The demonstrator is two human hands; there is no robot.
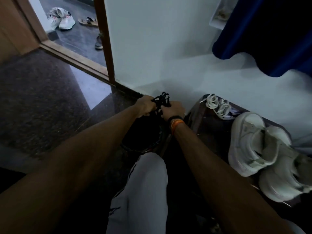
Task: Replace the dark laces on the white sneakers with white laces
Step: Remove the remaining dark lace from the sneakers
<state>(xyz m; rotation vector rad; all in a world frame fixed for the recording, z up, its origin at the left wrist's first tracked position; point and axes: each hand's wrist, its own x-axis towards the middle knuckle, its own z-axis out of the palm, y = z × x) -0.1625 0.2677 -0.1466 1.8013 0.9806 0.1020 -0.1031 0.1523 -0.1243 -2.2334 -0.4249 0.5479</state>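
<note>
Head view looks down along two bare forearms stretched out over a dark speckled floor. Far beyond the left hand, past a wooden door frame, a pale pair of shoes, a sandal and a dark shoe lie on the outer floor. Nearer than both hands, a knee in light grey trousers rises between the forearms.

Both hands meet in front of a pale wall, just above a dark round object that is too dim to make out. The left hand has its fingers curled around one side of a bundle of dark laces, and the right hand, a dark band and orange thread at its wrist, grips the other side. The bundle is a black, tangled knot of thin cord, with loops sticking up and away from the knuckles; it has no clear long axis.

To the right of the right hand, on a dark low stand, the white laces lie in a loose coiled heap, apart from the hand. Further right and nearer, the white sneakers lie close together, chunky-soled, tongues loose, no laces visible in them, their length running roughly from far-left to near-right. Above them hangs a blue cloth.
</note>
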